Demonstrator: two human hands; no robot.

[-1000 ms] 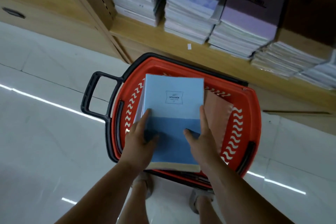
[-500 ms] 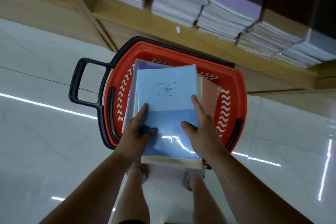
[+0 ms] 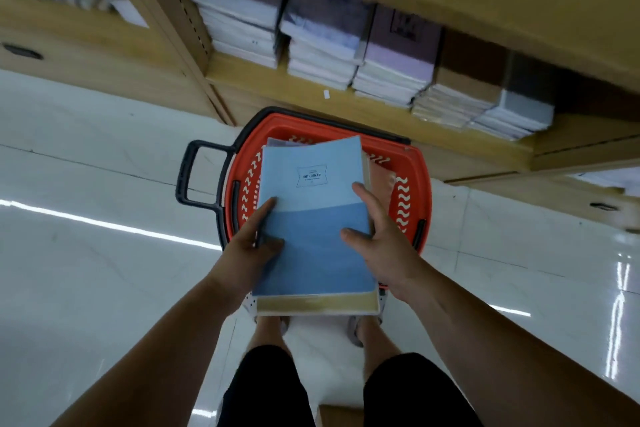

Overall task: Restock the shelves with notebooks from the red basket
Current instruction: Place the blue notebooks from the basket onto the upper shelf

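Observation:
A stack of blue notebooks (image 3: 311, 204) is held above the red basket (image 3: 414, 163), which stands on the floor below the shelf. My left hand (image 3: 254, 248) grips the stack's left edge, thumb on the top cover. My right hand (image 3: 375, 236) grips the right edge, fingers along the side. The top cover is light blue above and darker blue below, with a small label. More notebooks, one pinkish (image 3: 379, 177), lie in the basket under the stack. The low wooden shelf (image 3: 381, 111) carries several piles of notebooks (image 3: 394, 55).
The basket's black handle (image 3: 194, 177) sticks out to the left. A wooden upright (image 3: 176, 21) divides the shelf unit, with drawers below (image 3: 22, 52). Glossy white floor tiles (image 3: 86, 270) surround me. My legs and feet (image 3: 277, 326) stand just behind the basket.
The stack has risen out of the basket toward me, held in both hands. My view has tilted up, and more of the shelf and its piles shows.

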